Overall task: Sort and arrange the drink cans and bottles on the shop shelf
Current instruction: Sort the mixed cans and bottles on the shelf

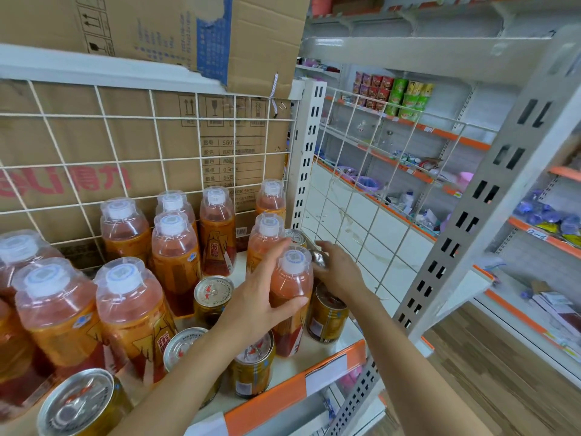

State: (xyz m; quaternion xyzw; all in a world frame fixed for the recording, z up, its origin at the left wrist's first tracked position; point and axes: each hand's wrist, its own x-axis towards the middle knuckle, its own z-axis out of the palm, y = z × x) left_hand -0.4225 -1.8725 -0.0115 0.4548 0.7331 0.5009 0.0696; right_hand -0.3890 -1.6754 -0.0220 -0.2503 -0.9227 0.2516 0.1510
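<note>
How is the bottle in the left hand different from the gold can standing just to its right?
The bottle is tall, clear plastic with a white cap; the gold can is short, metal, with a pull-tab top. The left hand wraps the bottle, while the right hand reaches over the can towards another at the back. Both stand upright on the shelf.

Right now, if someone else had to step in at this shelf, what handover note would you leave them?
Left hand: gripping an orange bottle standing at the shelf's right end.
Right hand: reaching behind that bottle, closed on a small silvery can; its grip is partly hidden.
Done: bottles stand upright in rows at back and left.
Left: gold cans are mixed among the bottles along the front edge; group them and set the held bottle in line.
</note>
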